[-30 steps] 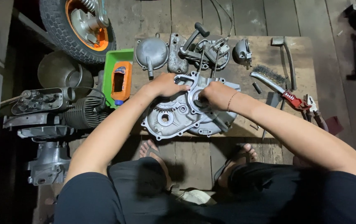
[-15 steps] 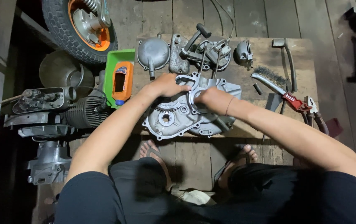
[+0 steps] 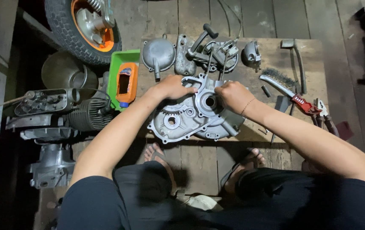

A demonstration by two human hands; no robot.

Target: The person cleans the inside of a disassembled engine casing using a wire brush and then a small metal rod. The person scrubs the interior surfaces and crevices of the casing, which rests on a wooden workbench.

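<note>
Your left hand (image 3: 172, 87) and right hand (image 3: 232, 96) both grip the engine case (image 3: 195, 115) between them; it looks heavy, rigid, oily, so hold its thick outer rim.

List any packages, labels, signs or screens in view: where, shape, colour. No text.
Orange container: flat, rectangular plastic bottle with a blue cap at its near end and a dark window in its face, lying in the green tray.
Green tray: rectangular plastic tub at the low wooden table's left edge, beside the left hand.
No labels, signs or screens can be made out.
</note>
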